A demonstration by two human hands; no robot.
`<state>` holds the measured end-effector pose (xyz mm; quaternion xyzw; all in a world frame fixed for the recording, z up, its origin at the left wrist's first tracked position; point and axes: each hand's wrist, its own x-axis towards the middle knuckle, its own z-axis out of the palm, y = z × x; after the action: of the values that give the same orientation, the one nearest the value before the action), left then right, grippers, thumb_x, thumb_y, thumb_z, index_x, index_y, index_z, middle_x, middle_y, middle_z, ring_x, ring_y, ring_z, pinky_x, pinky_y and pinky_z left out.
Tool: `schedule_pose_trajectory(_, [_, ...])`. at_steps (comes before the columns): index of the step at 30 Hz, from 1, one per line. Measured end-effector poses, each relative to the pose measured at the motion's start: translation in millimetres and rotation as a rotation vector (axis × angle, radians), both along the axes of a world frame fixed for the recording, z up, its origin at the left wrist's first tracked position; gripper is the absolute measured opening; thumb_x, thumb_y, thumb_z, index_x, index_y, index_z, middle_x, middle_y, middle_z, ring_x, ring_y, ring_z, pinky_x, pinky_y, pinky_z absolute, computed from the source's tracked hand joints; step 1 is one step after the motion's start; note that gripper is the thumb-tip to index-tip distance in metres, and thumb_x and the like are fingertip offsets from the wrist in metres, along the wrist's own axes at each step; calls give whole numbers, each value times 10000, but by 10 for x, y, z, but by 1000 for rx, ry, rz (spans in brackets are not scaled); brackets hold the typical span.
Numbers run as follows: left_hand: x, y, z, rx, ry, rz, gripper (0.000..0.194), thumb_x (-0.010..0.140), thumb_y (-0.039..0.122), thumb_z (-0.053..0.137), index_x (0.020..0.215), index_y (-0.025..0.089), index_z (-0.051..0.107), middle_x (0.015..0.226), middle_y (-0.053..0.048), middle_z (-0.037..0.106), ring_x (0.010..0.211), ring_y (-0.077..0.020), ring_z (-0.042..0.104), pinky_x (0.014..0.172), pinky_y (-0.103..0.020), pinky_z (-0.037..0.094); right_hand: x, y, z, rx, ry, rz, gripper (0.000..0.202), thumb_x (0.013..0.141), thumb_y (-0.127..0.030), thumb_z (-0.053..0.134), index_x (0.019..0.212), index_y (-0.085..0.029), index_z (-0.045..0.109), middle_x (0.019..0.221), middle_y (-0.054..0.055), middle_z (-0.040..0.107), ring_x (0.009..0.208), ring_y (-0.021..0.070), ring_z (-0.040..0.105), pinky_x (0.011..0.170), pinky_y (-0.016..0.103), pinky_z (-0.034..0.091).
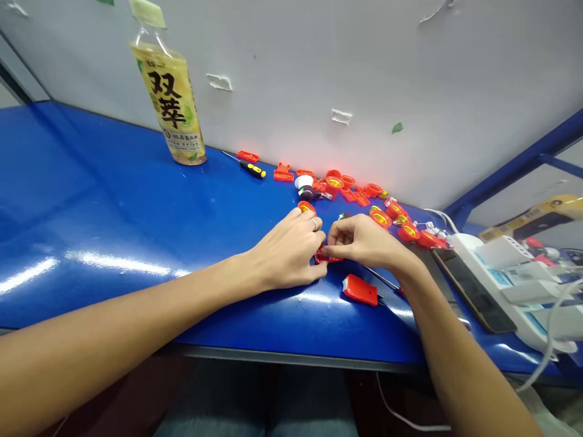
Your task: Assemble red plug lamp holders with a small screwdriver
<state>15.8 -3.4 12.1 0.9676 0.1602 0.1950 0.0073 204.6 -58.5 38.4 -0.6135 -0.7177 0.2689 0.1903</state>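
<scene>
My left hand, with a ring on one finger, is closed round a small red plastic part on the blue table. Close against it, my right hand pinches at the same spot; its fingertips hide whatever lies between them. A red cup-shaped piece with a gold inside shows just beyond my left knuckles. Below my right hand lies a red block with a white end. A thin metal shaft with a red end runs under my right wrist.
Red plastic parts lie along the wall, beside a white-and-black round piece. Left of them are a black-and-yellow screwdriver and a drink bottle. A dark phone leans by a white organizer with cables at right.
</scene>
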Motion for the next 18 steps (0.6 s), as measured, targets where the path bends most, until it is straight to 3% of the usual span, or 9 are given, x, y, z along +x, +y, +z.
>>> schedule_pose_trajectory(3, [1,14,9,33,-13,2,198,818,298,668,842,104,699,863,-94,650,833,-249,580,770,-381,434,33,-21,-2,69,-37,-2,237,767,-392,775,846,-186,690,699,-45,599,621,106,512,568,245,370])
schedule_pose_trajectory(6, [-2,37,7,106,-60,-27,208,824,292,667,882,94,697,900,-103,664,847,-254,592,793,-380,445,47,-60,22,114,-83,46,232,840,-421,740,964,-226,726,849,-24,635,732,122,535,654,260,398])
schedule_pose_trajectory(9, [-10,64,4,147,-124,-73,206,847,275,646,922,92,701,970,-124,673,892,-267,601,808,-385,450,61,-106,55,150,-112,112,197,930,-421,656,937,-237,726,889,-11,611,830,137,543,731,266,418])
schedule_pose_trajectory(12, [-27,67,32,115,-210,-125,222,870,233,609,1002,79,697,1035,-143,667,942,-272,608,828,-389,456,78,-160,75,230,-134,118,230,972,-373,608,837,-192,653,809,-15,559,758,128,517,668,253,405])
schedule_pose_trajectory(16, [-42,35,122,-217,-434,-158,342,864,229,578,1166,90,656,1042,-98,676,897,-213,612,826,-340,478,59,-273,53,442,-194,57,164,974,-290,601,858,-175,617,868,13,550,733,126,492,640,265,365])
schedule_pose_trajectory(18, [-32,36,156,-466,-512,-113,293,892,237,531,1108,128,696,952,-46,693,822,-171,603,766,-289,471,20,-344,31,637,-302,50,120,983,-279,592,943,-179,646,957,44,585,771,130,534,640,257,371])
